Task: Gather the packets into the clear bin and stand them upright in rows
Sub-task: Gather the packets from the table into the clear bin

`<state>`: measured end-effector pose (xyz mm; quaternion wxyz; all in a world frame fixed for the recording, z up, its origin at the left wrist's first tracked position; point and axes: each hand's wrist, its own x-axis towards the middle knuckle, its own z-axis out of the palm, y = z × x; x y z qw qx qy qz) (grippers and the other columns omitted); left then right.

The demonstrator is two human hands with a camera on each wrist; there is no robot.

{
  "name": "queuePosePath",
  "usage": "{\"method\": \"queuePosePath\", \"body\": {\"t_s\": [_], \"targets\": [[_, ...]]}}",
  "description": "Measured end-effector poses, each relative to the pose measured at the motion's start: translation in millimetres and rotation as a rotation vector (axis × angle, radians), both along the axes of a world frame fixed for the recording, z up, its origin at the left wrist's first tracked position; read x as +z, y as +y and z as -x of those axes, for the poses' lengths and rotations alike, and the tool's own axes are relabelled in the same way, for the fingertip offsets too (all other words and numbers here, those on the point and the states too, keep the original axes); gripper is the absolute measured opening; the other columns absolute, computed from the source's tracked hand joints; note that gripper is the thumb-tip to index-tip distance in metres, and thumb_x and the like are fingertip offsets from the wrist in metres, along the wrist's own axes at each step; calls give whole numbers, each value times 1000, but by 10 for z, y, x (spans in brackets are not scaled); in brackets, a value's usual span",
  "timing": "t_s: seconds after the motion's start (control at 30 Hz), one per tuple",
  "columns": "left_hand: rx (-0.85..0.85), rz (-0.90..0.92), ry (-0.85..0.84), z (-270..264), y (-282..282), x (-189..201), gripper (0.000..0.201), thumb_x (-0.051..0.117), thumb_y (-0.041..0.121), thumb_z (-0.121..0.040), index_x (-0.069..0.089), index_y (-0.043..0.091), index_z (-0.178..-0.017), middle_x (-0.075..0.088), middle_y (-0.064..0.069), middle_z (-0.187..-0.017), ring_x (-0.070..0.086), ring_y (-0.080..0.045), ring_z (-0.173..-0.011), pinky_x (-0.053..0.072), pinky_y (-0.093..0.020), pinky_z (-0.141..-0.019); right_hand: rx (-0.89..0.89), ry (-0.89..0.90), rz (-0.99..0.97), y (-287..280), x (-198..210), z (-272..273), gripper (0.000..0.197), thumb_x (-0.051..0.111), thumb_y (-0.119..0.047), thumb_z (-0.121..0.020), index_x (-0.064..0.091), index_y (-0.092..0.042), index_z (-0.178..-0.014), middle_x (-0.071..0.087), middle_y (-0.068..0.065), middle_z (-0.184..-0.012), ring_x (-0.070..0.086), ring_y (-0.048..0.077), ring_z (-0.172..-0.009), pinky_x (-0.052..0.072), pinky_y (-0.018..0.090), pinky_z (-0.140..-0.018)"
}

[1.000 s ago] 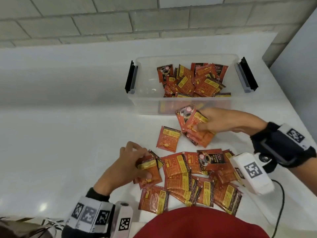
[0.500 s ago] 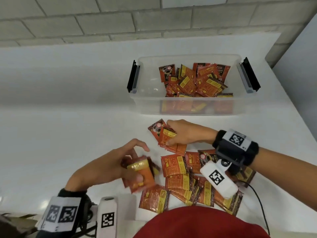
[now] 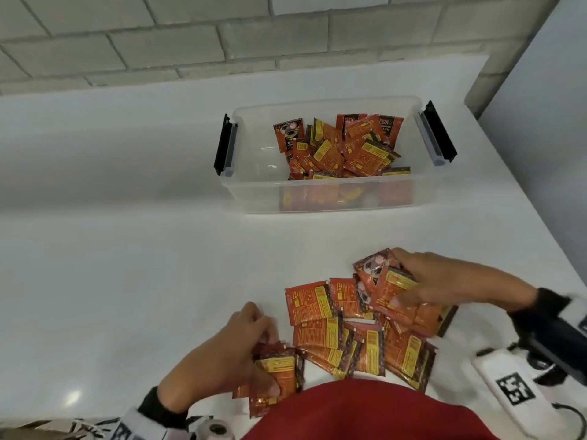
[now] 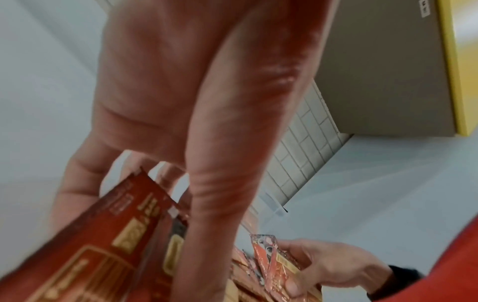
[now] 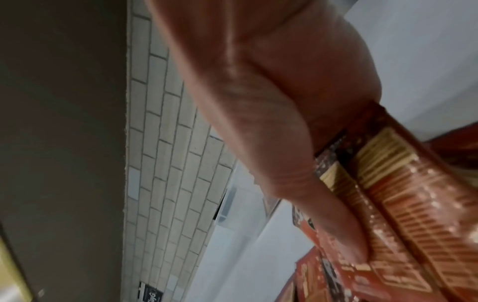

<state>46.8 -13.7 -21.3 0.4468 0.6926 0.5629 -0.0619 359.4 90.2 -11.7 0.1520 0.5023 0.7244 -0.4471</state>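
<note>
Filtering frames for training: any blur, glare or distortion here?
Head view: sharp, wide-angle bend in the brick wall, glare spot on the counter. Left wrist view: left hand and its packets motion-smeared. Right wrist view: right hand and packets soft; wall tilted.

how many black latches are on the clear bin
2. One black latch sits on the left end of the clear bin, the other black latch on its right end. Both are swung outward, and no lid is in view.
</note>
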Motion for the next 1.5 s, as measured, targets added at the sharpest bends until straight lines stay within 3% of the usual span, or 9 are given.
{"method": "queuePosePath", "body": {"t_s": [0.17,0.33,0.43,0.57,0.8,1.0,1.17,1.4,1.5], "targets": [[130,142,-138,183,153,159,42,85,17,-68,46,21,-82,65,11,-69,56,-3,-58,43,-21,-56,10,-90,-112,-71,-103,49,54,68,-47,-83,38,-24,-121,48,-2,-114,47,18,-110,45,36,-93],[223,104,-304,239,506,373,25,83,33,-68,67,24,-84,69,2,-83,62,-9,-72,46,-21,-65,5,-145,-150,-68,-20,98,68,69,-45,-84,30,-22,-135,25,-2,-111,26,15,-109,37,33,-93],[137,-65,-196,24,715,255,19,81,41,-69,66,34,-79,54,8,-105,56,-4,-93,46,-16,-77,22,-153,-159,-70,23,97,70,66,-46,-86,25,-24,-138,36,-3,-116,32,15,-112,37,38,-100],[-55,-134,-39,-270,842,59,35,79,42,-75,63,30,-103,39,4,-123,34,-15,-118,38,-31,-100,-83,12,-141,10,106,26,56,67,-34,-89,29,-18,-129,58,1,-119,58,12,-100,49,23,-85],[-13,-70,-163,-336,912,87,25,80,30,-76,57,31,-86,63,9,-90,62,-8,-80,46,-13,-64,-284,290,-75,251,468,-144,64,72,-29,-83,34,-29,-135,66,-10,-111,67,4,-95,57,22,-80],[124,-25,-336,-275,1277,580,19,82,29,-73,67,27,-84,72,4,-88,68,-10,-78,51,-20,-64,-426,589,-109,549,1138,-97,53,69,-17,-72,48,-33,-118,74,-12,-98,71,7,-88,56,18,-65],[373,-147,-525,-428,1814,1052,35,74,22,-76,64,16,-109,72,0,-94,70,-13,-80,58,-26,-65,-593,694,-305,1037,1339,-21,52,72,-17,-76,51,-25,-123,72,-4,-105,71,7,-88,54,16,-62],[599,32,-576,-790,2606,990,51,71,7,-84,48,5,-129,72,-15,-102,71,-31,-91,57,-46,-84,-693,666,-302,1649,938,188,53,71,-9,-84,40,-21,-126,63,2,-118,62,19,-108,51,39,-95],[632,77,-593,-903,2792,832,65,71,-8,-79,41,6,-135,63,-14,-117,65,-26,-103,59,-39,-78,-693,583,-274,1764,697,241,61,73,-7,-83,34,-16,-130,58,5,-119,59,20,-110,53,38,-91]]}}
